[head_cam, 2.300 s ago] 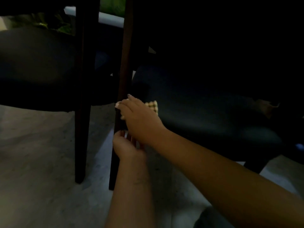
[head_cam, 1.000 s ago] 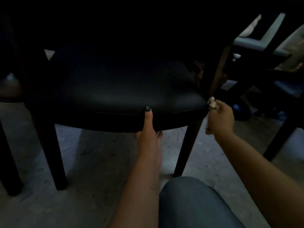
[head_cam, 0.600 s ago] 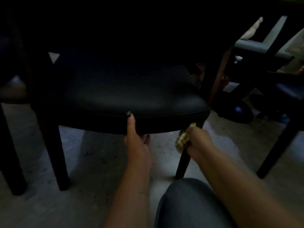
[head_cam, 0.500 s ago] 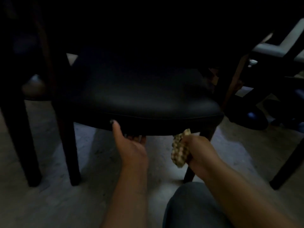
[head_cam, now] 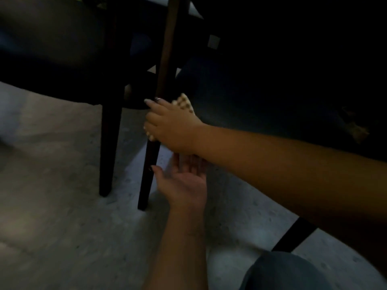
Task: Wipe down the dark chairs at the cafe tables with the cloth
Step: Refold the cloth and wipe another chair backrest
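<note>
The right hand (head_cam: 171, 127) wraps its fingers round the dark chair leg (head_cam: 149, 162), pressing the waffle-weave cloth (head_cam: 184, 103) against it just where the leg meets the black padded seat (head_cam: 272, 97). Below it, beside the same leg, the left hand (head_cam: 184, 185) lies palm-up with fingers straight and together, holding nothing, above the pale speckled floor (head_cam: 62, 227)
</note>
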### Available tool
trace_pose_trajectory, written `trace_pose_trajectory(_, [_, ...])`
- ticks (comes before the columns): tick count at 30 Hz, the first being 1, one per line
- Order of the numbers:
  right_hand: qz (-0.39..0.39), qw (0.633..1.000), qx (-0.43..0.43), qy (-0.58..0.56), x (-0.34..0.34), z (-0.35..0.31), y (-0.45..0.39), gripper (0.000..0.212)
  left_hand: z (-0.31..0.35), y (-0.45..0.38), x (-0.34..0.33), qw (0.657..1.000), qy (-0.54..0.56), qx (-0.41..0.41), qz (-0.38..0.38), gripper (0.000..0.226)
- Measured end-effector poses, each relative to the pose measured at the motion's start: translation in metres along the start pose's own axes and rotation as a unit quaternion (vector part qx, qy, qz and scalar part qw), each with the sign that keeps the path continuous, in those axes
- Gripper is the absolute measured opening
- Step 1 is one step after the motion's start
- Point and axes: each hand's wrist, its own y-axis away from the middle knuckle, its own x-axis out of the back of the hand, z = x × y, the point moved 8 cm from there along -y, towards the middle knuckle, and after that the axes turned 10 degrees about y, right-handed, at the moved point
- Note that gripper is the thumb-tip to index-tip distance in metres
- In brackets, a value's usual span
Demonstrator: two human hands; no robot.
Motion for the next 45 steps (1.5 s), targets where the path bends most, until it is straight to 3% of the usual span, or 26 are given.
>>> trace_pose_trajectory(3, [-0.043, 0.998, 0.011, 0.038, -0.020, -0.011, -0.034, 0.041, 0.000, -0.002, 0.002, 1.000, 0.015, 0.008, -0.004, 0.074])
trace_pose_trajectory(5, [-0.032, 0.998, 0.027, 0.047, -0.016, -0.018, -0.039, 0.039, -0.001, -0.002, 0.004, 1.000, 0.024, 0.005, 0.002, 0.076])
trace_pose_trajectory(7, [-0.025, 0.992, 0.079, 0.092, -0.020, -0.025, -0.018, 0.035, -0.002, -0.001, 0.005, 0.999, 0.035, -0.003, 0.003, 0.075])
trace_pose_trajectory(10, [-0.101, 0.958, 0.180, 0.200, -0.050, -0.042, 0.039, 0.031, 0.003, -0.002, 0.005, 1.000, 0.020, 0.001, -0.015, 0.074])
trace_pose_trajectory(12, [-0.120, 0.950, 0.204, 0.206, -0.053, -0.044, 0.050, 0.031, 0.008, -0.002, 0.007, 1.000, 0.006, -0.003, -0.015, 0.074])
trace_pose_trajectory(17, [-0.042, 0.990, 0.087, 0.107, -0.015, -0.020, -0.013, 0.037, 0.008, -0.004, 0.017, 0.999, 0.035, -0.016, 0.038, 0.072])
trace_pose_trajectory(21, [-0.055, 0.978, 0.160, 0.124, -0.035, -0.029, 0.058, 0.032, -0.005, -0.006, 0.014, 0.999, -0.013, 0.026, 0.013, 0.068])
trace_pose_trajectory(23, [-0.011, 0.977, 0.193, 0.096, -0.031, -0.029, 0.102, 0.025, -0.007, -0.006, 0.011, 0.998, -0.037, 0.044, -0.001, 0.064])
trace_pose_trajectory(28, [-0.060, 0.981, 0.150, 0.107, -0.041, -0.029, 0.075, 0.032, 0.003, -0.010, 0.015, 0.999, -0.044, 0.026, -0.008, 0.059])
trace_pose_trajectory(31, [-0.039, 0.988, 0.120, 0.093, -0.035, -0.030, 0.046, 0.033, -0.005, -0.010, 0.024, 0.999, -0.042, 0.016, 0.001, 0.059])
trace_pose_trajectory(37, [-0.004, 0.981, 0.183, 0.072, -0.039, -0.029, 0.133, 0.036, -0.037, -0.005, 0.034, 0.996, -0.046, 0.073, -0.012, 0.062])
trace_pose_trajectory(41, [-0.076, 0.980, 0.158, 0.093, -0.059, -0.029, 0.156, 0.037, -0.034, -0.002, 0.033, 0.992, -0.099, 0.079, -0.017, 0.067])
trace_pose_trajectory(45, [-0.017, 0.988, 0.118, 0.096, -0.040, -0.026, 0.114, 0.037, -0.024, -0.007, 0.016, 0.989, -0.104, 0.071, -0.072, 0.053])
